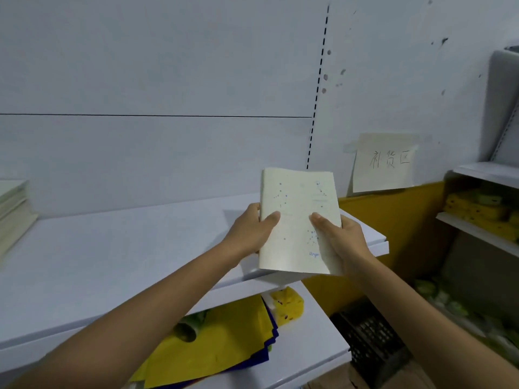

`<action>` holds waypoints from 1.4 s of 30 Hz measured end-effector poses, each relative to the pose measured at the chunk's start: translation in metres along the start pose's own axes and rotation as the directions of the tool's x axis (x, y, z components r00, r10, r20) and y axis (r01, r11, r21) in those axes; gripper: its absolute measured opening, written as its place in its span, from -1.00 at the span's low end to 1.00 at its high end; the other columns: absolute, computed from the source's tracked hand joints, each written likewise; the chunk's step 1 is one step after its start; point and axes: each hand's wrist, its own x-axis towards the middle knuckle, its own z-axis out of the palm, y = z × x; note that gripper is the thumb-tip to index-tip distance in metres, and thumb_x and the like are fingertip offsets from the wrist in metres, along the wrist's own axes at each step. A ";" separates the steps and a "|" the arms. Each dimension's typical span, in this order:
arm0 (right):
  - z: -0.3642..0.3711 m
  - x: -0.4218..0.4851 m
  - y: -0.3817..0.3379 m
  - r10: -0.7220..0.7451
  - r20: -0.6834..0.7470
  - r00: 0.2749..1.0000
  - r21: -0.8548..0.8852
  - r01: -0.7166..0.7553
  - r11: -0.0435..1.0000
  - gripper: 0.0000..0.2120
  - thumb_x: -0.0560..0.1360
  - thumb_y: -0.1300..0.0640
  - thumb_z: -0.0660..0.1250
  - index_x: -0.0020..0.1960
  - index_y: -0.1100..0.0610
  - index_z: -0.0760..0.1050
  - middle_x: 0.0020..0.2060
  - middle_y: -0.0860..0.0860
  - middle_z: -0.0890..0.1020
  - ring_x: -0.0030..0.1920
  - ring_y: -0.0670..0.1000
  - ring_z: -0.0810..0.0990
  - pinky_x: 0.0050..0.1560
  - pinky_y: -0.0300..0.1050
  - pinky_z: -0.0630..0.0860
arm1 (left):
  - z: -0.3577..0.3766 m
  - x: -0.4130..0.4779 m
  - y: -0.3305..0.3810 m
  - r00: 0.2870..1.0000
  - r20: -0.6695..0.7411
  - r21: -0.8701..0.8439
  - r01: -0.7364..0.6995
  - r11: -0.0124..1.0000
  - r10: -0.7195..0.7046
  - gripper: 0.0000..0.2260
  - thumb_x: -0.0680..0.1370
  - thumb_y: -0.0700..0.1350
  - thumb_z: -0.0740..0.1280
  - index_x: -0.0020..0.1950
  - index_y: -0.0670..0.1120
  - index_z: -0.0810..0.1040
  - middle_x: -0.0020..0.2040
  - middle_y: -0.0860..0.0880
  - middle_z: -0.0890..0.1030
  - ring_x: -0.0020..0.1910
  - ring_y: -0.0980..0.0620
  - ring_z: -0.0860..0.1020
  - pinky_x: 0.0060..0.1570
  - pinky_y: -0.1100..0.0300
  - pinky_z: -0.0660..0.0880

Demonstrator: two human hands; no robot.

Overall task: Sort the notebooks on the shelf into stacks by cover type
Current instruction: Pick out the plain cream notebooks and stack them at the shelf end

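Lower shelf (317,349): white, nearest, under the top board; carries yellow paper sheets (219,341) with blue edges showing beneath, and a yellow spotted lump (288,304) at their far right corner.
Basket (370,341): dark mesh, low down, just right of the lower shelf.
Left hand (251,231): grips the notebook's left edge, thumb laid flat across the cover, other fingers hidden behind.
Right hand (345,240): grips the lower right edge, thumb on the cover, other fingers hidden behind.
Notebook (297,220): pale cream cover with small blue dot-and-line figures and a blue word near the bottom; held upright between both hands, cover facing the camera, over the right end of the top shelf; contact with the board not discernible.
Top shelf (112,262): white board running from the left edge to just past the hands.
Stack of notebooks (14,211): pale, piled at the far left of the top shelf, well apart from the held one, cut by the frame.
Paper note (384,164): cream sheet with handwritten characters, stuck to the wall behind and right of the notebook.
Side shelves (477,231): far right, holding more yellow spotted pieces.
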 end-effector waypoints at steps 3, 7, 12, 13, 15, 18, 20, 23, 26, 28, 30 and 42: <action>-0.012 0.043 0.003 0.071 -0.020 0.997 -0.095 -0.073 0.993 -0.79 0.56 0.07 0.29 0.11 0.18 0.49 -0.05 0.08 0.65 -0.10 0.06 0.64 -0.26 -0.13 0.55 | 0.005 0.038 -0.008 0.994 0.086 0.046 0.069 0.997 -0.073 -0.66 0.62 -0.05 0.21 0.38 -0.06 0.32 0.15 -0.06 0.57 0.00 0.00 0.60 -0.30 0.22 0.56; -0.028 0.107 0.004 0.170 -0.052 0.984 -0.250 -0.178 0.952 -0.81 0.56 0.10 0.29 0.04 0.24 0.50 -0.09 0.14 0.64 -0.20 0.09 0.62 -0.29 -0.09 0.56 | 0.019 0.094 -0.012 0.969 0.196 -0.029 0.161 0.987 -0.153 -0.79 0.62 -0.11 0.21 0.22 -0.16 0.46 0.04 -0.10 0.61 -0.15 0.03 0.62 -0.29 0.23 0.60; -0.043 0.185 0.012 0.235 -0.063 0.970 -0.422 -0.239 0.874 -0.77 0.53 0.07 0.33 0.01 0.26 0.52 -0.13 0.13 0.63 -0.19 0.10 0.62 -0.22 -0.08 0.57 | 0.036 0.166 -0.024 0.955 0.218 -0.063 0.217 0.974 -0.199 -0.76 0.60 -0.16 0.24 0.21 -0.26 0.48 0.09 -0.24 0.61 -0.11 -0.07 0.61 -0.10 0.15 0.63; -0.044 0.198 0.013 0.247 -0.069 0.967 -0.446 -0.252 0.859 -0.73 0.51 0.06 0.35 0.03 0.28 0.53 -0.10 0.15 0.64 -0.16 0.12 0.62 -0.16 -0.06 0.58 | 0.038 0.175 -0.025 0.956 0.213 -0.066 0.219 0.973 -0.201 -0.76 0.60 -0.15 0.25 0.20 -0.26 0.49 0.03 -0.21 0.63 -0.14 -0.05 0.61 -0.12 0.18 0.62; -0.044 0.223 0.018 0.266 -0.061 0.962 -0.492 -0.261 0.830 -0.71 0.49 0.08 0.37 0.05 0.31 0.56 -0.11 0.14 0.65 -0.20 0.10 0.61 -0.16 -0.10 0.54 | 0.040 0.191 -0.027 0.958 0.196 -0.064 0.224 0.972 -0.208 -0.75 0.60 -0.10 0.26 0.17 -0.25 0.51 -0.12 -0.15 0.63 -0.20 0.00 0.61 -0.15 0.20 0.62; -0.040 0.251 0.021 0.278 -0.014 0.960 -0.595 -0.232 0.770 -0.70 0.49 0.11 0.33 0.08 0.33 0.54 -0.27 0.06 0.57 -0.30 0.00 0.51 -0.33 -0.23 0.39 | 0.041 0.209 -0.030 0.964 0.149 -0.033 0.227 0.973 -0.220 -0.72 0.60 -0.05 0.27 0.13 -0.25 0.53 -0.18 -0.12 0.61 -0.23 0.01 0.61 -0.17 0.21 0.62; -0.037 0.267 0.021 0.249 0.038 0.968 -0.674 -0.159 0.721 -0.70 0.51 0.06 0.31 0.04 0.30 0.56 -0.29 0.03 0.57 -0.32 -0.03 0.52 -0.40 -0.25 0.38 | 0.040 0.218 -0.033 0.973 0.086 0.034 0.213 0.977 -0.215 -0.70 0.59 -0.02 0.28 0.08 -0.28 0.54 -0.21 -0.10 0.59 -0.28 0.02 0.58 -0.24 0.23 0.57; -0.033 0.289 0.022 0.194 0.134 0.972 -0.769 -0.021 0.639 -0.71 0.51 -0.01 0.30 -0.08 0.25 0.54 -0.24 0.08 0.58 -0.29 0.02 0.53 -0.36 -0.20 0.39 | 0.041 0.227 -0.035 0.978 -0.001 0.150 0.209 0.966 -0.211 -0.72 0.58 0.02 0.28 -0.10 -0.21 0.52 -0.27 -0.09 0.56 -0.33 0.02 0.53 -0.30 0.23 0.46; -0.032 0.310 0.025 0.162 0.198 0.967 -0.811 0.069 0.582 -0.67 0.50 0.01 0.34 -0.30 0.16 0.34 -0.39 0.05 0.42 -0.40 0.01 0.39 -0.43 -0.19 0.27 | 0.045 0.232 -0.033 0.973 -0.056 0.249 0.231 0.941 -0.225 -0.70 0.58 0.07 0.26 -0.21 -0.14 0.43 -0.30 -0.07 0.52 -0.32 -0.01 0.48 -0.29 0.18 0.39; -0.035 0.319 0.031 0.125 0.232 0.965 -0.803 0.117 0.584 -0.64 0.48 0.01 0.36 -0.33 0.14 0.28 -0.41 0.04 0.36 -0.42 0.00 0.33 -0.42 -0.17 0.21 | 0.050 0.232 -0.032 0.974 -0.096 0.404 0.226 0.886 -0.204 -0.67 0.57 0.10 0.24 -0.25 -0.11 0.39 -0.30 -0.03 0.49 -0.31 0.00 0.46 -0.29 0.18 0.34; -0.038 0.322 0.041 0.065 0.267 0.961 -0.796 0.182 0.577 -0.64 0.48 -0.02 0.35 -0.33 0.13 0.28 -0.41 0.04 0.37 -0.40 0.00 0.34 -0.39 -0.15 0.21 | 0.055 0.232 -0.032 0.970 -0.149 0.515 0.240 0.823 -0.190 -0.66 0.57 0.10 0.24 -0.30 -0.07 0.37 -0.32 0.01 0.47 -0.30 0.02 0.44 -0.30 0.17 0.30; -0.029 0.317 0.071 -0.127 0.304 0.944 -0.730 0.317 0.605 -0.58 0.48 -0.03 0.28 -0.40 0.02 0.11 -0.14 0.07 0.40 -0.01 0.12 0.47 -0.06 -0.05 0.43 | 0.082 0.235 -0.034 0.903 -0.396 0.659 0.406 0.633 -0.167 -0.72 0.60 0.05 0.19 -0.14 -0.16 0.45 0.00 -0.16 0.57 -0.02 -0.11 0.50 -0.14 0.12 0.32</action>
